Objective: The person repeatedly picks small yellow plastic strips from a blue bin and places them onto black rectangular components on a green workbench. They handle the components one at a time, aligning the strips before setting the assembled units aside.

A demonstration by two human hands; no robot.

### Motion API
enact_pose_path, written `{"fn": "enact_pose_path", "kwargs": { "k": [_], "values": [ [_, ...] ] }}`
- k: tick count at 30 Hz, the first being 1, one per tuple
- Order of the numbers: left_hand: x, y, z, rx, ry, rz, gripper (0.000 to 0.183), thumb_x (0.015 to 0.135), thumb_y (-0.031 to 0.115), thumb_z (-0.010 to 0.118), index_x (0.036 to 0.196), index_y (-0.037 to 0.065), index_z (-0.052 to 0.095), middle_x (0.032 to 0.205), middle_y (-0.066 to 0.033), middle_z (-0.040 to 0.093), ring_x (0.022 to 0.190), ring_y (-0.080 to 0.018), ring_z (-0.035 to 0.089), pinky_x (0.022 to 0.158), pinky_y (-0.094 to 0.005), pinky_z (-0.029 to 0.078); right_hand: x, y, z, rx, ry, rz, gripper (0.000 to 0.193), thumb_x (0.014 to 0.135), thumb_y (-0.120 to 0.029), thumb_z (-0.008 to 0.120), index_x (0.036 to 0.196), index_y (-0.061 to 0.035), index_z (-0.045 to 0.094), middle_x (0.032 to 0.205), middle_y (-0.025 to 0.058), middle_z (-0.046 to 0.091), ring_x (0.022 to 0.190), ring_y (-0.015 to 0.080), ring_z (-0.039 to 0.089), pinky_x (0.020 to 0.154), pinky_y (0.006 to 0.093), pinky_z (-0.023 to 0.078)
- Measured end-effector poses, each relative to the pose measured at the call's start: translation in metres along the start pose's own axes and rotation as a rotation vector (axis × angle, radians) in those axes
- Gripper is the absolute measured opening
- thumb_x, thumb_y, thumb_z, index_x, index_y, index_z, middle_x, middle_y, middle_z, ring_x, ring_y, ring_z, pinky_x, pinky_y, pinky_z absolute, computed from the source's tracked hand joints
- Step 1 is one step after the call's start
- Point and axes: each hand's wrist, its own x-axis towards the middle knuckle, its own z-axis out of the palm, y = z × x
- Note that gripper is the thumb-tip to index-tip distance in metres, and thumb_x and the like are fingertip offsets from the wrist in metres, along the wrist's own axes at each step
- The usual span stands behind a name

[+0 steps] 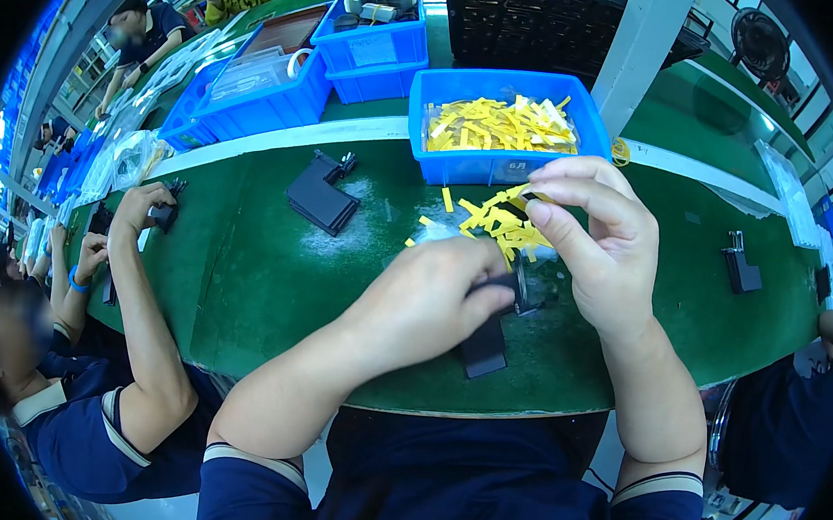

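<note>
- Left hand point(428, 299): grip closed around a black part point(486, 344), fingers curled over its upper end; the lower end sticks out below the hand, over the green table point(270, 279).
- Right hand point(599, 244): thumb and fingers pinched together on a small yellow strip point(516, 194) at the fingertips, just above and to the right of the left grip.
- Loose yellow strips point(496, 222) lie in a small heap on the table, just beyond the left grip and directly beside the right fingertips.
- Blue bin point(462, 165), past both grips: a layer of the same yellow strips covers its floor, and a pale label shows on its front wall.
- Further blue bins point(373, 49) behind and to the left of it; one holds rolls of tape or similar, contents too small to tell exactly. Another blue tray point(273, 100) holds flat clear-wrapped items.
- Black parts stack point(322, 198) on the table, well to the left of the left grip.
- Lone black piece point(742, 268) on the table, well to the right of the right grip.
- Co-worker's hand point(145, 207) at far left rests on another small black part.
</note>
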Motion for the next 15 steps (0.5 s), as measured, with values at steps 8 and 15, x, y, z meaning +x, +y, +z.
{"fn": "enact_pose_path", "kwargs": {
  "k": [8, 15],
  "values": [
    [0.007, -0.011, 0.001, -0.825, 0.181, -0.1, 0.016, 0.088, 0.007, 0.056, 0.101, -0.002, 0.053, 0.087, -0.0065, 0.064, 0.079, -0.0075, 0.057, 0.07, -0.024, 0.046, -0.001, -0.006, 0.001, -0.192, -0.015, -0.063, 0.014, 0.069, -0.002, 0.071, 0.083, -0.0007, 0.069, 0.081, 0.0105, 0.066, 0.083, 0.0222, 0.061, 0.077, 0.0326, 0.047],
    [0.009, -0.015, 0.002, -0.869, 0.132, -0.064, 0.018, 0.089, 0.007, 0.056, 0.106, -0.001, 0.053, 0.092, -0.0055, 0.064, 0.084, -0.0072, 0.057, 0.075, -0.0235, 0.046, -0.002, -0.006, 0.001, -0.097, -0.015, 0.036, 0.013, 0.071, -0.003, 0.071, 0.084, 0.0006, 0.068, 0.081, 0.0106, 0.067, 0.081, 0.0209, 0.062, 0.077, 0.0317, 0.047]
  ]
}}
